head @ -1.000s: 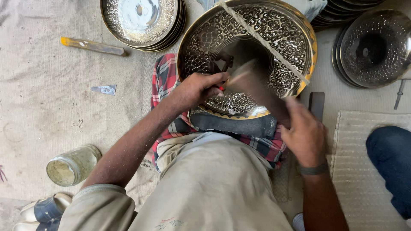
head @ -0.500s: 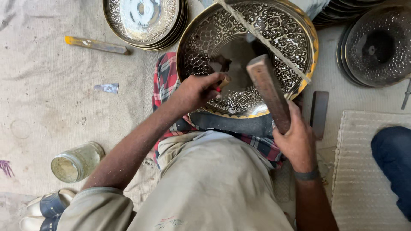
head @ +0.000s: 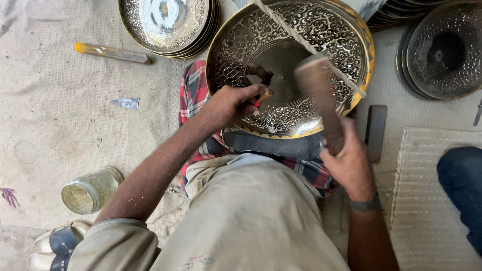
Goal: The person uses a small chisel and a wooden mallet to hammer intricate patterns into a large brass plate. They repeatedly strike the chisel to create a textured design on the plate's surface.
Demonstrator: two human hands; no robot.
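Observation:
A large engraved brass bowl lies in front of me on a red checked cloth, with a thin stick across its rim. My left hand grips a small chisel set against the bowl's inner wall. My right hand is closed on a wooden mallet, raised over the bowl and blurred by motion.
A stack of engraved plates sits at top left, dark engraved plates at right. On the cloth floor lie a yellow-tipped tool, a metal scrap, a glass jar, sandals. Another person's blue-clad leg is at right.
The mallet swung from low over the bowl to upright a half second ago, and now tilts forward again over the bowl. The left hand stays on the chisel.

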